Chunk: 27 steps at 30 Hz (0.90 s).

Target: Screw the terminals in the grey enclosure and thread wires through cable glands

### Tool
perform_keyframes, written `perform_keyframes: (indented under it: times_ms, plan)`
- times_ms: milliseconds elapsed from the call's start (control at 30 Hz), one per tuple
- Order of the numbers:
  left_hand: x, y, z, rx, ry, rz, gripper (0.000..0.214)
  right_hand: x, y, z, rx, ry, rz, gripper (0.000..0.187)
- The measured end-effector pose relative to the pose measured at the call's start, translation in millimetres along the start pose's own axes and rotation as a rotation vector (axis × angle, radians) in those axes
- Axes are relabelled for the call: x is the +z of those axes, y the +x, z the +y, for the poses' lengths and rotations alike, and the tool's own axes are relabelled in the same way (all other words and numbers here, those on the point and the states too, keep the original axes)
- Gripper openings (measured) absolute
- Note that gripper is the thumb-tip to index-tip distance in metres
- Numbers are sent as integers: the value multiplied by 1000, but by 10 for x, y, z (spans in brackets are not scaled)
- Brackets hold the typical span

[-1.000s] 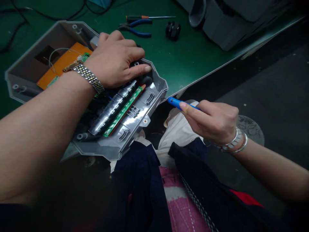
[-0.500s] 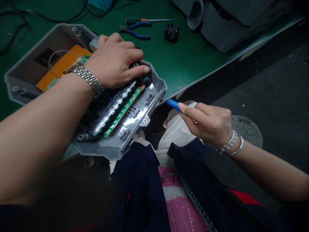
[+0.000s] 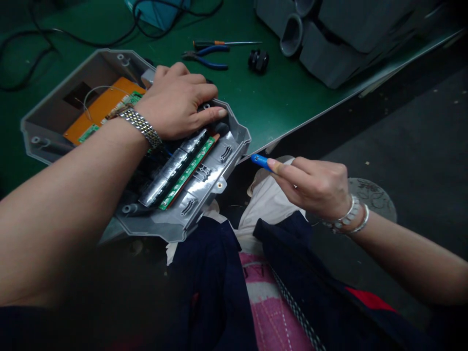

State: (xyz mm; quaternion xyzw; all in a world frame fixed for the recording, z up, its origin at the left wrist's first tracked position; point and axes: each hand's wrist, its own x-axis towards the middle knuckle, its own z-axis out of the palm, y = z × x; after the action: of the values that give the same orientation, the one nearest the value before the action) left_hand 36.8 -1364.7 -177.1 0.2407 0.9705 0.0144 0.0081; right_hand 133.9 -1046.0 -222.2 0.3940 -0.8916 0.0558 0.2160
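Observation:
An open grey plastic enclosure (image 3: pixel 204 204) lies tilted at the bench edge, with a foil-wrapped battery pack (image 3: pixel 170 170), a narrow green circuit board (image 3: pixel 187 173) and an orange board (image 3: pixel 102 109) inside. My left hand (image 3: pixel 175 100) grips the enclosure from above, its thumb lying across a black round fitting (image 3: pixel 206 107). Pinched in my right hand (image 3: pixel 314 185) is a small blue-handled screwdriver (image 3: pixel 260 162), its thin tip close to the enclosure's corner. Whether the tip touches is hard to tell. My left forearm hides the middle of the enclosure.
On the green bench mat (image 3: pixel 256 112) lie blue-handled pliers (image 3: pixel 204 57), an orange-and-black screwdriver (image 3: pixel 226 43) and a black cable gland (image 3: pixel 258 61). Grey housings (image 3: pixel 329 41) stand at the back right, black cables (image 3: pixel 73 39) trail at the back left, and my lap lies below.
The whole scene sits lower in view, with the bench tools shifted down. My right hand and the blue screwdriver have moved slightly left, toward the enclosure's corner. My left hand's grip looks the same.

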Motion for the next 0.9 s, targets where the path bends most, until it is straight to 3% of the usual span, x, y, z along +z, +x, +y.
perform_keyframes:
  times_ms: [200,400,500,667,800,900]
  plan:
    - [-20,2,1,3,7,-1,71,-19,-132,-224,120,341,-124,27]
    - [-21,14,-5,0,5,-12,69,-69,7,22,-5,5,7,29]
    - [-20,17,-11,-8,0,-14,69,7,-41,-7,12,4,-19,29]
    - [-27,11,0,-3,9,-17,69,39,-192,-203,129,368,-172,26]
    - [-46,2,17,3,64,-35,67,-37,-178,-216,204,554,-135,29]
    - [-51,3,16,2,85,-45,67,-67,-101,-216,389,781,-130,26]
